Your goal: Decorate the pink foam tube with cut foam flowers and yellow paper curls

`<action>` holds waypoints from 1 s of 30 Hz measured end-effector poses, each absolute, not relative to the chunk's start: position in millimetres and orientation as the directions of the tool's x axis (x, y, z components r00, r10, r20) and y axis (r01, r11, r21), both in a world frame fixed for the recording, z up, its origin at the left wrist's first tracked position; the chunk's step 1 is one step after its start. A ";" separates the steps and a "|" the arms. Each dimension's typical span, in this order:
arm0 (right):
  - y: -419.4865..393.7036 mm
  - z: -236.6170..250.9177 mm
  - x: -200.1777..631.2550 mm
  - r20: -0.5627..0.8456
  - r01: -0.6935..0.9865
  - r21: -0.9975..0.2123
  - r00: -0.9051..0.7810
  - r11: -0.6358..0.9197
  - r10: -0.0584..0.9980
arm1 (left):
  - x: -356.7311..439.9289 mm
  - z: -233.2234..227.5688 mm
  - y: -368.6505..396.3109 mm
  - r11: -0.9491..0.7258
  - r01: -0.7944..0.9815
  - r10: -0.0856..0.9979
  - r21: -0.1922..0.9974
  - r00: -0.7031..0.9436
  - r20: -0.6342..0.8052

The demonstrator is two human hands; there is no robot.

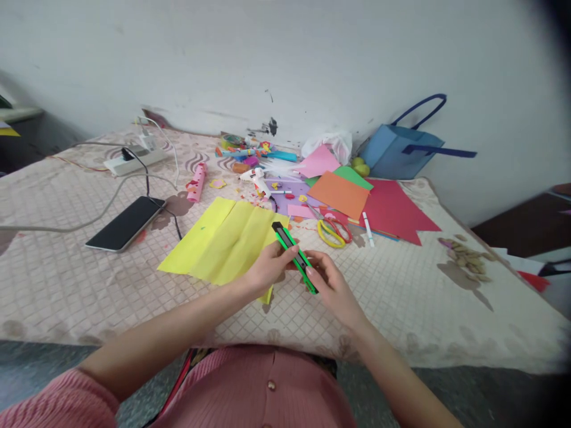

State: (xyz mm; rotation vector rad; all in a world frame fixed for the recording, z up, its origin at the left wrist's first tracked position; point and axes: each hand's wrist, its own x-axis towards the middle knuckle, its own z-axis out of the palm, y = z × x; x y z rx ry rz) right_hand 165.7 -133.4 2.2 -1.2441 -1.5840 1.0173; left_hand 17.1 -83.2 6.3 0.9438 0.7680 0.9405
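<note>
Between my two hands is a green and black box cutter (295,257), tilted with its black end up and to the left. My left hand (273,264) is closed on its middle, thumb on top. Lower down, my right hand (329,280) grips the other end with thumb and fingers. No bare blade shows. A creased yellow sheet (223,238) lies under and left of my left hand. Just beyond the hands are scissors (332,232) with yellow and red handles.
A phone (127,223) and a power strip (134,161) with cables lie left. Behind the yellow sheet are a glue gun (257,180) and a pink roll (197,182). Orange (341,193) and red paper (397,208), a blue bag (399,151) and a small brown pile (468,261) are right.
</note>
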 end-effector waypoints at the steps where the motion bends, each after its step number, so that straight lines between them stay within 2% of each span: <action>1: -133.7 1.9 165.4 0.071 0.195 -0.975 -0.172 0.105 0.983 | 14.9 5.6 -82.8 0.265 -0.316 0.910 0.911 0.394 -0.127; 3: -133.9 1.6 164.1 0.001 0.078 -0.997 -0.221 0.019 0.975 | 11.7 5.1 -82.1 0.242 -0.304 0.906 0.921 0.410 -0.103; 5: -134.1 1.0 162.4 -0.020 0.037 -0.999 -0.221 -0.012 0.975 | 9.9 5.8 -81.8 0.217 -0.278 0.900 0.936 0.429 -0.081; 11: -137.1 -4.6 159.6 -0.099 0.064 -0.993 -0.053 -0.096 0.994 | 9.9 7.6 -84.1 0.168 -0.089 0.838 0.982 0.537 -0.095; 14: -140.6 -4.7 157.5 -0.123 0.050 -0.991 -0.055 -0.120 0.991 | 10.2 8.9 -84.7 0.148 -0.057 0.822 0.987 0.563 -0.090; 19: -146.7 -1.5 155.7 -0.121 -0.081 -0.987 -0.187 -0.138 0.975 | 5.1 15.1 -83.2 -0.045 0.128 0.817 0.991 0.575 -0.038; 22: -150.2 -3.1 161.8 -0.134 -0.074 -0.987 -0.111 -0.143 0.985 | -7.2 17.3 -81.6 -0.144 0.210 0.831 0.967 0.557 0.003; 24: -153.9 -5.5 169.0 -0.130 -0.042 -0.990 -0.046 -0.132 0.990 | -19.8 17.2 -82.1 -0.237 0.278 0.856 0.931 0.513 0.064; 26: -159.5 -7.9 177.4 -0.123 -0.014 -0.992 -0.027 -0.124 0.992 | -33.3 15.9 -85.1 -0.375 0.394 0.868 0.840 0.468 0.168; 28: -167.4 -9.3 185.8 -0.121 0.022 -0.993 -0.039 -0.120 0.992 | -45.3 13.5 -90.6 -0.514 0.468 0.824 0.719 0.500 0.265; 30: -177.2 -9.2 193.7 -0.115 0.129 -0.986 -0.044 -0.108 0.992 | -54.1 9.4 -96.8 -0.627 0.466 0.745 0.625 0.592 0.306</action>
